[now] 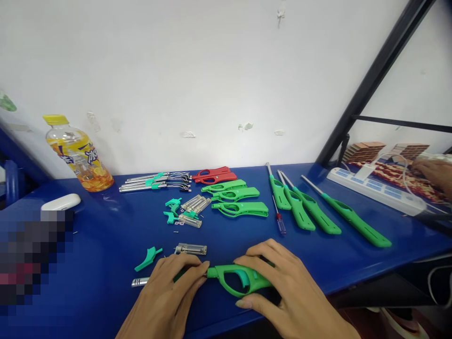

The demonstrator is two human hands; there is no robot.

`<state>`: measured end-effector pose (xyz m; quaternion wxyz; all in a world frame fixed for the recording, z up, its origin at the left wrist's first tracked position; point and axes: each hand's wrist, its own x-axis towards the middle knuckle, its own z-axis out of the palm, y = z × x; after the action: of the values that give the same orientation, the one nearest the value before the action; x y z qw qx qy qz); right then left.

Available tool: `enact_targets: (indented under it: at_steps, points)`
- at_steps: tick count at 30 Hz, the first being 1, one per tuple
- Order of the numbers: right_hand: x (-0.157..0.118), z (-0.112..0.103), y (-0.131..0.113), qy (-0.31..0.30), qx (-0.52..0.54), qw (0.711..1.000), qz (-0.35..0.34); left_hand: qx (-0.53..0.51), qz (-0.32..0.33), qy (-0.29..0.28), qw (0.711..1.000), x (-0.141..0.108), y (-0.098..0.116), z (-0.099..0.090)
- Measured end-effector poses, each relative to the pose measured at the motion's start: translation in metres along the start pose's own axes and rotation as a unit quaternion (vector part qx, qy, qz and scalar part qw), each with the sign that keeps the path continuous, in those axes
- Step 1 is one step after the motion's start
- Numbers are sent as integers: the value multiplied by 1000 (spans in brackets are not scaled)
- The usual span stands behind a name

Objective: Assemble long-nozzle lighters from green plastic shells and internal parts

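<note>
Near the front edge, a green gas lighter [214, 272] lies between my hands, its teal trigger [243, 278] showing in the handle loop. My right hand [282, 282] is closed around its handle, thumb below and fingers above. My left hand [173, 287] pinches the lighter's narrow front end. From under that hand a metal tube [139, 282] sticks out to the left; where it meets the handle is covered by my fingers. Just beyond my left hand are a loose teal trigger [148, 258] and a clear fuel tank [192, 249].
Farther back lie metal tubes with wires [151, 183], red shells [215, 175], green shells [240, 208], more tanks [196, 204] and a screwdriver [280, 223]. Several long green lighters [321, 214] lie rightward, near a power strip [374, 188]. A bottle [77, 153] and white case [61, 202] stand left.
</note>
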<state>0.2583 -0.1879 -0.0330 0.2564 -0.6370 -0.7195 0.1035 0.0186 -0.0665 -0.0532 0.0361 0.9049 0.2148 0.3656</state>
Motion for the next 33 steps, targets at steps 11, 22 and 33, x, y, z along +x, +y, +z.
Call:
enact_targets:
  at_steps: [11, 22, 33]
  points:
    - [0, -1, 6, 38, 34, 999, -3, 1, 3, -46, 999, -9, -6, -1]
    - [2, 1, 5, 50, 0, 998, -29, 36, 45, -21, 998, -5, -6, 0]
    - [-1, 0, 7, 40, 45, 998, 5, 20, 38, -57, 997, -11, -10, 1]
